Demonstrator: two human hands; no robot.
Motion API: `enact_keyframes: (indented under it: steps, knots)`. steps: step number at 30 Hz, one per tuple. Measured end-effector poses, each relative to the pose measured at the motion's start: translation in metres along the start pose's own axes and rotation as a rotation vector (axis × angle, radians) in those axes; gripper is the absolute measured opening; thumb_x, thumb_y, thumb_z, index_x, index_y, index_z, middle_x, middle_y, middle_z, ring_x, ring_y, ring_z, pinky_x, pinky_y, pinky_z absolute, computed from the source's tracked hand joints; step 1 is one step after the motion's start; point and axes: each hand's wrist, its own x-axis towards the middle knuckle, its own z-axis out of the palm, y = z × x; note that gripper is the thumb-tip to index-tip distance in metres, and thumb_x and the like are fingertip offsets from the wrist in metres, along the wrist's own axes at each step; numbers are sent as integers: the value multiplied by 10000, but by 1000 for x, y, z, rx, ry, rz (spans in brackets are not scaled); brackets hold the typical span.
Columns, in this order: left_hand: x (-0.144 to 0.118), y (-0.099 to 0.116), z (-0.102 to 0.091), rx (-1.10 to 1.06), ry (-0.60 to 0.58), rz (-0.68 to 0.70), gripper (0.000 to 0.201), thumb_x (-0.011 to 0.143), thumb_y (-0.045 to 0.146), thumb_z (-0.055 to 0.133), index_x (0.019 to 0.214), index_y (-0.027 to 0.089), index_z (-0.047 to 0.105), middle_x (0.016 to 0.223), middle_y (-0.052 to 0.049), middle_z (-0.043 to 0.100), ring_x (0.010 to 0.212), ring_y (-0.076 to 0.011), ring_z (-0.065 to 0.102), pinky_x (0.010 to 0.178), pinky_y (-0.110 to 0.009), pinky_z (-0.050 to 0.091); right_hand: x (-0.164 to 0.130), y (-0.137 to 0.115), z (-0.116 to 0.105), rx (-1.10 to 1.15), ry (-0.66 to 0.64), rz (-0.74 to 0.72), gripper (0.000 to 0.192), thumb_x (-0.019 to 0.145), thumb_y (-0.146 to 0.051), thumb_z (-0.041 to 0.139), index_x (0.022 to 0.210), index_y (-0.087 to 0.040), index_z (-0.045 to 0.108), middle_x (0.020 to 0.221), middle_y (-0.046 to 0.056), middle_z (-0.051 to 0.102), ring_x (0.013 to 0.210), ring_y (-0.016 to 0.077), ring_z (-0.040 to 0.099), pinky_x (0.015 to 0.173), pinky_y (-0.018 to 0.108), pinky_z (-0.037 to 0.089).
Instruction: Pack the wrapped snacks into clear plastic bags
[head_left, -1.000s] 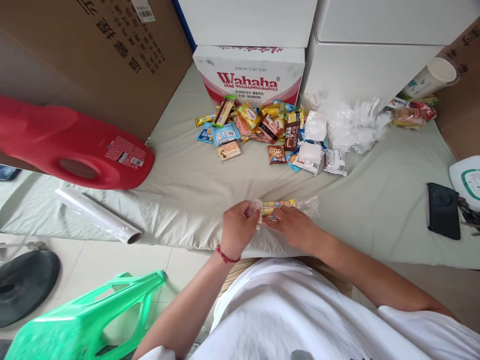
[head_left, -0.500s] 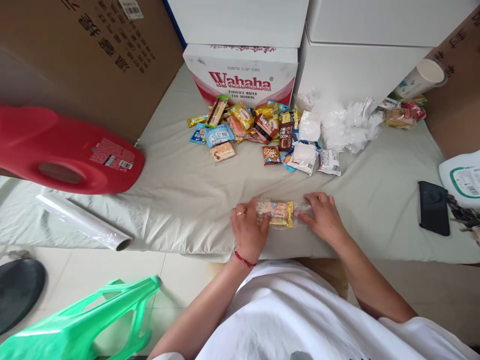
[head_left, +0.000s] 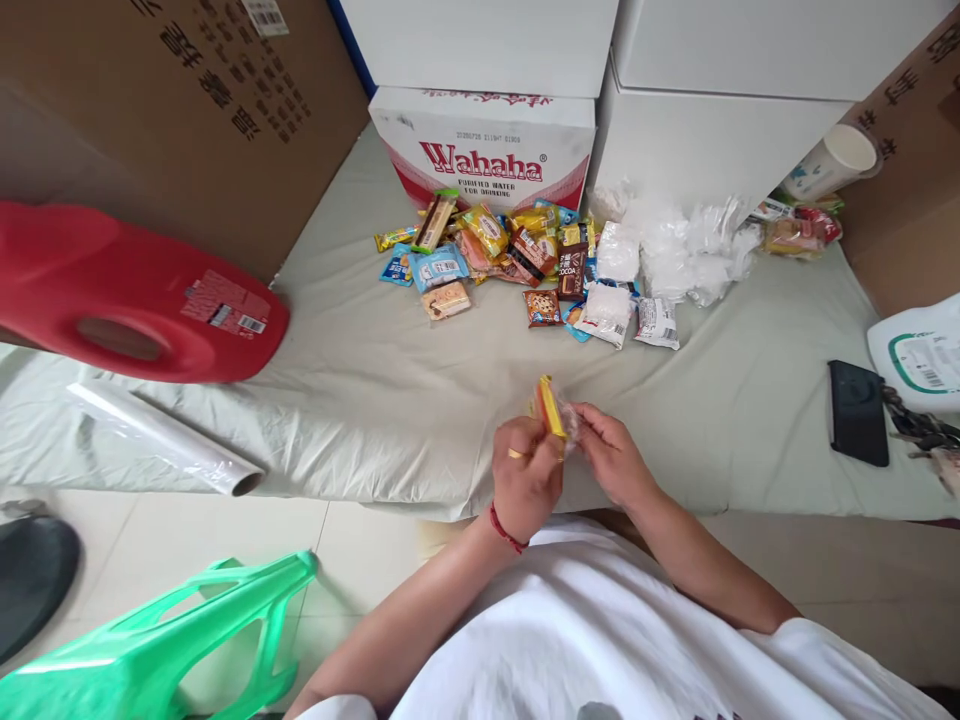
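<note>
Close to the front edge of the cloth-covered surface, my left hand (head_left: 526, 475) is closed on a yellow-wrapped snack (head_left: 551, 405), which is tilted up on its edge. Clear plastic (head_left: 571, 424) lies against the snack's right side. My right hand (head_left: 611, 457) pinches that plastic between thumb and fingers; the fingertips are partly hidden. Beyond both hands spreads a pile of wrapped snacks (head_left: 486, 232), with a brown cookie packet (head_left: 542, 308) and white packets (head_left: 605, 312) at its near side.
A Wahaha carton (head_left: 487, 150) stands behind the pile, with crumpled clear bags (head_left: 675, 250) to its right. On the left lie a red jug (head_left: 187, 300) and a plastic film roll (head_left: 165, 437). A black phone (head_left: 858, 412) rests at right; a green stool (head_left: 180, 640) is below.
The snack, flat before, has been lifted and turned onto its edge. My right hand has come left toward my left hand, and the clear plastic is now gathered around the snack's side.
</note>
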Motion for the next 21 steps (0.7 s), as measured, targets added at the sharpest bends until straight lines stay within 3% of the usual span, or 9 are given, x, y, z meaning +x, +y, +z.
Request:
enact_keyframes:
  steps: [3,6,9,11,14,17,20,21]
  knots:
    - [0,2,0,24,-88,193,307,797,15,614,1003,239,651,1012,-58,696,1005,-230,627,830,-384,415,-4,7,0,388,-104,113,388,909,-580,666,1092,-251,761,1018,44,758,928,220,688,796,325,557]
    - [3,-3,-2,-207,-298,137,330,708,56,600,985,227,654,1007,-70,705,957,-241,639,847,-415,443,-9,16,-2,509,-148,224,375,836,-535,801,1072,-244,792,1078,49,770,974,211,694,824,311,565]
    - [6,-9,-11,-497,-471,146,557,726,111,571,1270,225,602,1189,-117,690,1104,-276,651,956,-472,507,-13,22,-9,527,-68,288,406,757,-488,892,1060,-232,803,1030,51,783,929,208,705,795,309,572]
    - [6,-16,-22,-539,-509,147,656,807,104,547,1451,216,480,1329,-157,643,1253,-286,616,1024,-477,528,-12,20,-25,512,24,267,439,734,-480,913,1076,-229,800,1012,53,788,895,211,712,790,323,582]
    - [-1,-38,-44,-322,-455,42,543,906,63,526,1421,233,504,1341,-150,623,1271,-258,611,1007,-413,560,-4,5,-86,474,349,65,442,704,-441,940,1056,-223,787,1040,46,781,872,188,706,760,304,591]
    - [-13,-73,-68,-79,-346,-57,373,932,94,559,1282,220,577,1241,-128,650,1154,-263,654,963,-412,566,14,-16,-183,450,818,-192,336,720,-312,926,983,-214,740,939,-1,735,759,115,651,622,215,545]
    - [-25,-101,-82,174,-297,-113,215,954,168,569,1161,190,618,1131,-138,676,1077,-307,665,928,-456,551,47,-33,-278,419,1175,-130,114,895,-182,757,874,-177,645,705,-58,567,514,52,422,428,150,344]
    - [-28,-107,-84,238,-297,-96,187,958,181,563,1134,187,626,1115,-141,682,1057,-315,668,916,-461,547,61,-38,-303,411,1217,-117,79,936,-160,708,903,-164,637,733,-49,575,527,50,432,436,146,348]
